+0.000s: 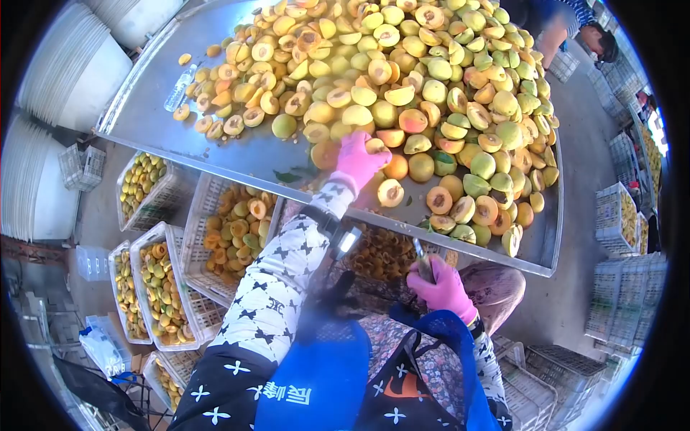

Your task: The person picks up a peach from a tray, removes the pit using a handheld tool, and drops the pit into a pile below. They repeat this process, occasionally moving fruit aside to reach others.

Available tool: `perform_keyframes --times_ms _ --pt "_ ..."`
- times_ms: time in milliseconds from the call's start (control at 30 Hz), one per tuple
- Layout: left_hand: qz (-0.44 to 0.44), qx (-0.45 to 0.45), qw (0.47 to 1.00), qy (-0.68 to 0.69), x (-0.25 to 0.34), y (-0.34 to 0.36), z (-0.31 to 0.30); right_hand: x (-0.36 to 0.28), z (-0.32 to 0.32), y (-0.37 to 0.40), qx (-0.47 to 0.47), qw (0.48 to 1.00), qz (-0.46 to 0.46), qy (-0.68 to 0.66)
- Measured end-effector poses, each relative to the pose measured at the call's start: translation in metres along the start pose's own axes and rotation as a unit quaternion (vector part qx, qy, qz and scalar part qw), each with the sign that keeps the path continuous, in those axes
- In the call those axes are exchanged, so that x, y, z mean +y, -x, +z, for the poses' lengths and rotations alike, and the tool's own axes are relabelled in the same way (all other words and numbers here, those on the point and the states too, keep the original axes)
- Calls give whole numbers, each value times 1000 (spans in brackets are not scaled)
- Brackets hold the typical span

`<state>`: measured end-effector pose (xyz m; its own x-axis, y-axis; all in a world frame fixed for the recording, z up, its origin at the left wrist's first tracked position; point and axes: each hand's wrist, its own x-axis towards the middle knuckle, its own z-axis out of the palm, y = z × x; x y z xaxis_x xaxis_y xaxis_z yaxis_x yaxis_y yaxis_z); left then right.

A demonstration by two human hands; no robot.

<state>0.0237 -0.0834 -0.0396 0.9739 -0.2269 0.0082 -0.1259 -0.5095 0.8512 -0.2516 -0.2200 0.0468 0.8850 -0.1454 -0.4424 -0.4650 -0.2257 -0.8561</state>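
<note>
My left hand (359, 161), in a pink glove, reaches over the near edge of the metal table (237, 159). Its fingers are curled around a yellow peach (375, 146), partly hidden by the glove. Halved and whole peaches (420, 167) are heaped around and beyond it, many halves showing their cut faces. Lower down, just in front of the table's edge, my right hand (443, 289), also gloved in pink, is closed on a slim tool that looks like a knife (425, 267), its narrow metal end pointing up. Below the edge, a container of brownish scraps (384, 253) sits between the hands.
White crates of peaches (167, 293) stand on the floor at the left, beside stacked white tubs (72, 61). A plastic bottle (180, 87) lies on the table. Stacked crates (624, 298) line the right side. Another person (575, 29) bends at the upper right.
</note>
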Motion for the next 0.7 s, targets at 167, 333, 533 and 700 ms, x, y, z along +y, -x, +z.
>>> perform_keyframes --times_ms 167,333,533,700 --pt "-27 -132 958 253 18 13 -16 -38 6 -32 145 981 -64 -116" --pt "45 -138 877 457 106 88 -39 -62 9 -57 282 926 -248 -25" --pt "42 -111 858 500 114 127 -34 -72 13 -48 219 939 -264 -11" --pt "-4 -152 823 547 96 126 -33 -79 16 -10 37 970 -241 16"
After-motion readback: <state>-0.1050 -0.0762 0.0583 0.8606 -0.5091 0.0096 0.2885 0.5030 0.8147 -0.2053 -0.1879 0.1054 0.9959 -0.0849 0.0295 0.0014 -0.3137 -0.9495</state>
